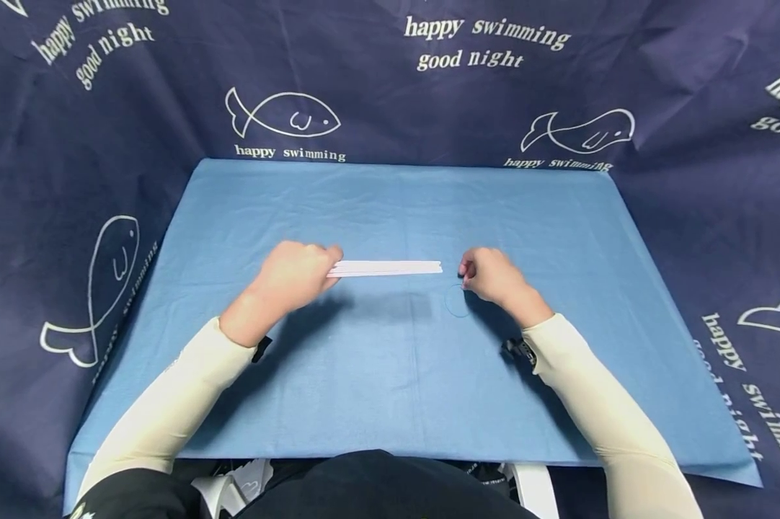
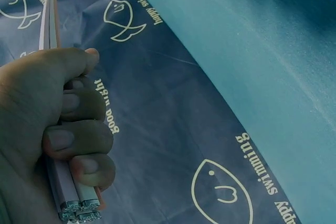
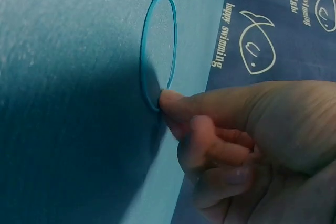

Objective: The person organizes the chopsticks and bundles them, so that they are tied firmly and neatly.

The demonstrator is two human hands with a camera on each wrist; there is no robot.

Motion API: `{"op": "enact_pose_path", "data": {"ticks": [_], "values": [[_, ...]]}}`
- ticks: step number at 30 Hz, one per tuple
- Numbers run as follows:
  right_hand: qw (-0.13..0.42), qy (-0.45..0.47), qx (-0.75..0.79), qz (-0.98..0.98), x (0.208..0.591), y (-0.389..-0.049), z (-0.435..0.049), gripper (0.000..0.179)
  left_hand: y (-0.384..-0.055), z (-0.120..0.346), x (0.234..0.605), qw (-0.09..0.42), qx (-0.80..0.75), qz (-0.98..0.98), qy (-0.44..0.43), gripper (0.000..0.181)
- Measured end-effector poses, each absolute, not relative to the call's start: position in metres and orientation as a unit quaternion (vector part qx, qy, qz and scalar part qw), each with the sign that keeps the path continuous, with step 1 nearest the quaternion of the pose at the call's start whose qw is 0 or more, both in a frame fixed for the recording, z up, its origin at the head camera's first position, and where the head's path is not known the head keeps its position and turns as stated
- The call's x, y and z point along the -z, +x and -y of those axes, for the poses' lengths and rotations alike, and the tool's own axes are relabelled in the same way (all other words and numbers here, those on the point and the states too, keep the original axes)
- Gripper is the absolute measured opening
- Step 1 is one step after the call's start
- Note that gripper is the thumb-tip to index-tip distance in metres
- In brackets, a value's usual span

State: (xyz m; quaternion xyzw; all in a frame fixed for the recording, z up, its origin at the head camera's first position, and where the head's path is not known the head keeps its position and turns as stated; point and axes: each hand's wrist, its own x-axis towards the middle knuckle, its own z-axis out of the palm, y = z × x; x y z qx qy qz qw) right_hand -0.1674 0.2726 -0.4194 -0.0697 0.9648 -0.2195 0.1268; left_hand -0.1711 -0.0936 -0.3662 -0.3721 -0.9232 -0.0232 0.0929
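My left hand grips a bundle of pale chopsticks, its fingers curled round them in the left wrist view. The bundle lies level above the table, thin ends pointing right toward the other hand. Its thick square ends, with a patterned silvery finish, stick out below the little finger. My right hand pinches a thin blue rubber band between thumb and forefinger. The band hangs as a round loop, just apart from the chopstick tips. The palm hides the chopsticks' middle.
A light blue cloth covers the table. Dark blue fabric printed with fish and white words surrounds its back and sides. Dark devices are strapped at both wrists, under pale sleeves. A white chair part shows at the front edge.
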Motion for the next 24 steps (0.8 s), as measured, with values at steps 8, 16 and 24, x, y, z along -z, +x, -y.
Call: {"op": "enact_pose_path", "data": {"ticks": [8, 16, 24], "values": [[0.110, -0.071, 0.271, -0.954, 0.415, -0.167, -0.274, 0.025, -0.169, 0.095, 0.367, 0.101, 0.031, 0.924, -0.369, 0.019], [0.055, -0.094, 0.526, -0.844, 0.363, -0.145, -0.251, 0.024, -0.169, 0.095, 0.370, 0.092, 0.030, 0.927, -0.362, 0.020], [0.085, -0.206, 0.643, -0.733, 0.360, -0.126, -0.229, 0.028, -0.171, 0.098, 0.371, 0.086, 0.034, 0.930, -0.355, 0.019]]}}
